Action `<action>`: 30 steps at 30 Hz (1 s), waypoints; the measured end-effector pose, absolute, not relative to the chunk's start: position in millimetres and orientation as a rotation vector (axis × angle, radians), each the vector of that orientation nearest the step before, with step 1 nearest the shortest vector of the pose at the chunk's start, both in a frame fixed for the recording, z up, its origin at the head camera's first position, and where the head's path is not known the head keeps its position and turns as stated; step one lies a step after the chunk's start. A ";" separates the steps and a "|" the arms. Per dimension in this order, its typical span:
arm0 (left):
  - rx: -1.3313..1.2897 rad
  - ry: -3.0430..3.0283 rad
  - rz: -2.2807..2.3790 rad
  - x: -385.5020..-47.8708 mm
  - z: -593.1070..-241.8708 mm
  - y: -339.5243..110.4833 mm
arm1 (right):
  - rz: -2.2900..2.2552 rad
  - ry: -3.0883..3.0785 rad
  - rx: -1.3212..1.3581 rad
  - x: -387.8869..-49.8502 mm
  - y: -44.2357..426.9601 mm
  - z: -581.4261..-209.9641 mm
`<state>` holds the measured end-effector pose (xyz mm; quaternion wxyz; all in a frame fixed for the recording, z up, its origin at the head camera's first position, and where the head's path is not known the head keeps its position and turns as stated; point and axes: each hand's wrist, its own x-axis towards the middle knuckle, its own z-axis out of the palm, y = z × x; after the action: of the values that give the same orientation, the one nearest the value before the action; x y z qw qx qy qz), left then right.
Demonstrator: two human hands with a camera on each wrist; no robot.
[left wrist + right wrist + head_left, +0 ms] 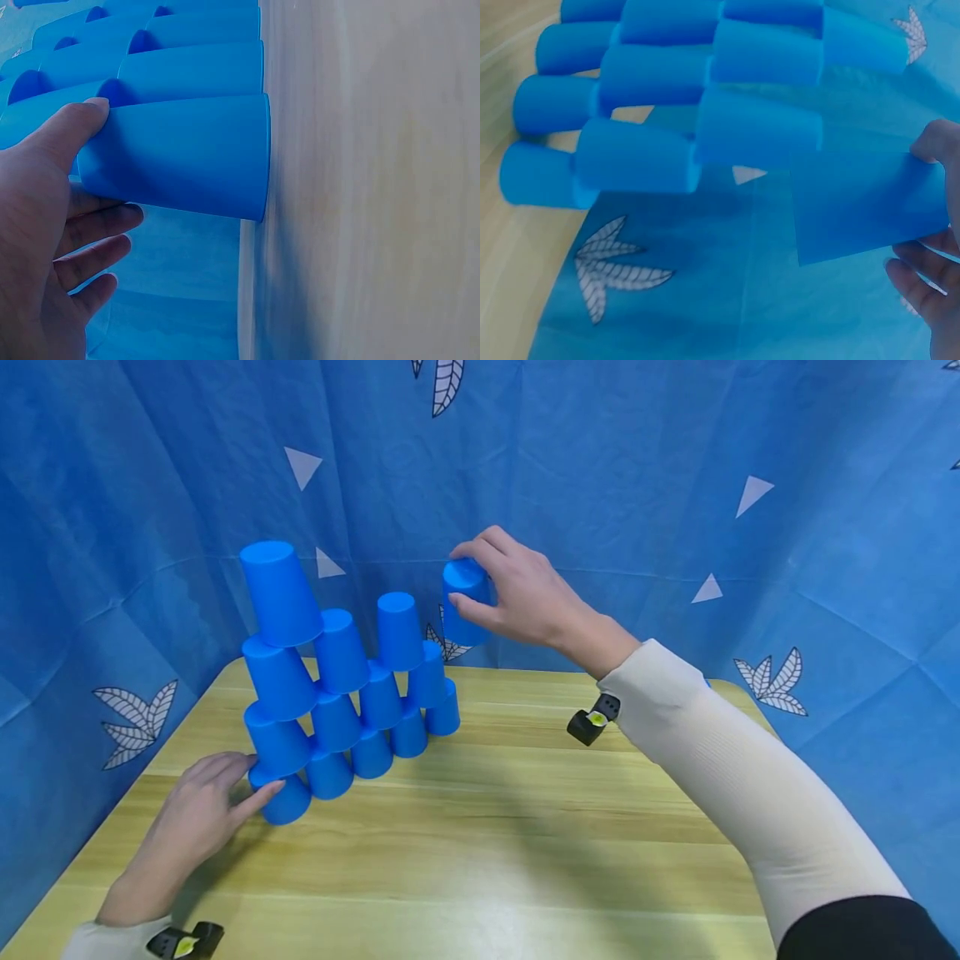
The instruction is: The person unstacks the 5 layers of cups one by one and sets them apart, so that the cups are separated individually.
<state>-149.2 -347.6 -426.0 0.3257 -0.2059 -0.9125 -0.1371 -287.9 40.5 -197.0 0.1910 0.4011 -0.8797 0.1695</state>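
Observation:
Blue cups stand upside down in a stepped stack (335, 723) on the table, several along the bottom row, with a single top cup (281, 593) at the left end. My right hand (525, 589) holds another blue cup (862, 206) by its narrow closed end, in the air right of the stack and apart from it in the head view. Low at the stack's near left end, my left hand (198, 810) holds the end bottom cup (180, 157) between thumb and fingers. The thumb (86, 116) lies against its narrow end; part of the index finger is hidden behind the cup.
The wooden table (525, 827) extends in front and to the right of the stack. A blue curtain (600, 460) with leaf and triangle prints hangs behind it and at the sides. Each wrist carries a small black device (592, 718).

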 end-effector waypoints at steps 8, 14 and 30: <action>-0.538 -2.403 -0.349 -147.5 -426.4 -349.1 | 0.430 -2.548 1.069 -294.3 64.6 -218.1; -0.528 -2.419 -0.358 -145.3 -425.4 -348.7 | 0.391 -2.537 1.074 -301.8 82.1 -238.5; -0.505 -2.431 -0.359 -143.4 -423.2 -346.0 | 0.382 -2.742 0.933 -310.8 134.2 -298.6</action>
<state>-143.4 -346.0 -423.2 0.3114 -0.1914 -0.9208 -0.1359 -310.8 134.2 -298.6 0.1098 0.3174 -0.9329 0.1300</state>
